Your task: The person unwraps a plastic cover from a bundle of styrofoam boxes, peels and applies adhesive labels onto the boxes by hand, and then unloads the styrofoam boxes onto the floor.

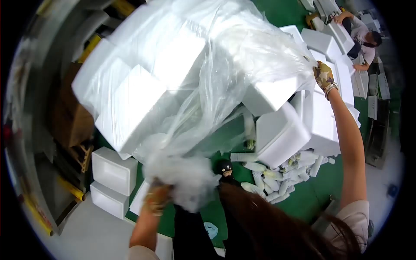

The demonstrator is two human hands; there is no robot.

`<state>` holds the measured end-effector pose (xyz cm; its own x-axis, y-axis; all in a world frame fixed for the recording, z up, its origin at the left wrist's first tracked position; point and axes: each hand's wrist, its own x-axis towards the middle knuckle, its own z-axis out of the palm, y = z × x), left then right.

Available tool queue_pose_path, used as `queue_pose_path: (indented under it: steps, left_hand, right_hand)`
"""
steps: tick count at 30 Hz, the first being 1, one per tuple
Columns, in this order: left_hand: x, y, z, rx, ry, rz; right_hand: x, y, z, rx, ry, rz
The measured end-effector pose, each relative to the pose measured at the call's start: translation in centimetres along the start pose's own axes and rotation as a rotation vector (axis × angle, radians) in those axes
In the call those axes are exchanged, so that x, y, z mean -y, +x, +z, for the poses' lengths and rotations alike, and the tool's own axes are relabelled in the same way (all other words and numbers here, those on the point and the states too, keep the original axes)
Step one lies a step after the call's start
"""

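Observation:
A large clear plastic bag point(203, 82) fills the upper middle of the head view, with several white foam boxes point(141, 93) showing through it. My left hand point(158, 197), in a patterned glove and blurred, is closed on a bunched, wrinkled part of the bag low in front of me. Stretched out to the right, my right hand point(324, 76) wears a camouflage glove and grips the bag's gathered far edge. An uncovered foam box point(284, 132) lies tilted below the right part of the bag.
Pale, wrapped, vegetable-like bundles point(277, 180) lie heaped on the green floor point(320, 186). Two open foam boxes point(113, 171) are stacked at left. More foam boxes point(336, 82) pile up at right, near another person point(362, 39). A blue plastic scrap point(211, 229) lies by my feet.

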<state>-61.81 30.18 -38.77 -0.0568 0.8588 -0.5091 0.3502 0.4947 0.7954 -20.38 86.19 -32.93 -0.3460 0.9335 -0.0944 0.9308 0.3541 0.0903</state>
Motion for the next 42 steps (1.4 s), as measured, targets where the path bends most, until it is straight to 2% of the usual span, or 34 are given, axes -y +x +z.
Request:
queue_pose_path:
  steps: [1, 3, 6, 8, 10, 11, 12, 13, 15, 16, 18, 19, 20, 21, 22, 23, 24, 25, 26, 27, 29, 30, 32, 33, 35, 38, 42]
  left_hand:
    - [-4.2, -2.2, -4.9, -0.139, 0.387, -0.012]
    - [-9.6, -7.3, -10.3, -0.446, -0.178, -0.19]
    - [-18.1, -15.4, -15.4, -0.847, -0.809, 0.039]
    - [-22.9, -20.7, -16.5, -0.588, -1.012, 0.471]
    - [-26.7, -25.8, -18.6, -1.118, -0.937, 0.268]
    - [-27.0, -27.7, -18.9, -1.168, -0.93, 0.281]
    - [-25.7, -28.7, -18.6, -1.258, -0.845, 0.259]
    - [-25.1, -29.3, -18.1, -1.317, -0.741, 0.193]
    - [-27.4, -29.3, -15.2, -1.272, -0.428, 0.125]
    - [-29.4, -28.8, -13.5, -1.177, -0.252, 0.15]
    - [-34.3, -27.4, -10.4, -0.831, 0.032, 0.417]
    - [-37.0, -26.9, -9.0, -0.616, 0.104, 0.593]
    - [-39.7, -26.3, -7.0, -0.441, 0.126, 0.737]
    - [-42.8, -25.5, -4.7, -0.359, 0.102, 0.843]
    - [-45.4, -23.1, -1.0, -0.585, 0.008, 1.056]
    - [-48.6, -23.1, 1.6, -0.772, -0.031, 1.017]
    - [-51.1, -22.4, 3.1, -0.626, -0.158, 1.037]
    - [-53.0, -24.3, 5.3, -0.761, -0.507, 1.007]
    - [-53.8, -27.1, 4.7, -0.583, -0.378, 0.864]
    - [-53.1, -27.8, 5.4, -0.601, -0.379, 0.877]
    - [-51.2, -27.3, 6.9, -0.499, -0.818, 0.81]
    - [-50.1, -29.6, 7.5, -0.51, -0.817, 0.816]
    - [-48.3, -34.8, 10.0, -1.143, -0.204, 0.797]
    - [-46.8, -35.3, 10.7, -1.032, -0.116, 0.795]
    - [-44.7, -39.6, 11.4, -0.844, -0.223, 0.845]
    - [-42.6, -47.4, 12.2, -0.73, -0.333, 0.889]
    - [-40.2, -62.0, 12.6, -0.616, -0.389, 0.921]
  right_hand:
    - [0.2, 0.4, -2.2, -0.079, 0.012, -0.058]
    - [0.8, 0.9, -8.5, -0.165, 0.034, -0.093]
    - [1.1, 2.4, -18.9, -0.276, 0.067, -0.135]
    - [0.4, 3.5, -23.6, -0.377, 0.242, -0.148]
    - [2.8, 1.7, -30.3, -0.458, 0.203, -0.163]
    - [2.6, 1.9, -32.0, -0.481, 0.219, -0.208]
    - [0.9, 2.6, -32.0, -0.616, 0.246, -0.332]
    - [1.1, 2.0, -32.7, -0.614, 0.288, -0.38]
    - [0.7, -0.8, -34.3, -0.532, 0.436, -0.489]
    - [0.6, -2.2, -35.1, -0.473, 0.517, -0.556]
    - [-1.0, -3.8, -36.8, -0.347, 0.639, -0.669]
    - [2.2, -8.1, -39.4, -0.32, 1.124, -0.702]
    - [3.7, -11.5, -42.0, -0.248, 1.126, -0.68]
    - [5.4, -14.4, -45.0, -0.205, 1.057, -0.667]
    - [6.4, -17.6, -47.2, -0.165, 1.011, -0.672]
    - [7.5, -21.1, -49.1, -0.123, 0.976, -0.698]
    - [7.4, -24.7, -50.0, -0.087, 0.948, -0.69]
    - [8.4, -28.1, -50.3, -0.06, 0.93, -0.706]
    - [9.4, -31.5, -50.6, -0.03, 0.912, -0.722]
    - [10.3, -34.8, -50.8, -0.002, 0.889, -0.735]
    - [12.1, -40.4, -50.1, 0.071, 0.851, -0.744]
    - [13.2, -43.4, -49.6, 0.099, 0.832, -0.754]
    - [15.0, -49.5, -48.9, 0.148, 0.788, -0.776]
    - [16.0, -52.4, -48.7, 0.172, 0.762, -0.793]
    - [17.9, -57.5, -48.5, 0.214, 0.725, -0.828]
    - [20.9, -64.2, -49.4, 0.276, 0.648, -0.914]
    - [25.8, -72.3, -51.6, 0.354, 0.555, -1.122]
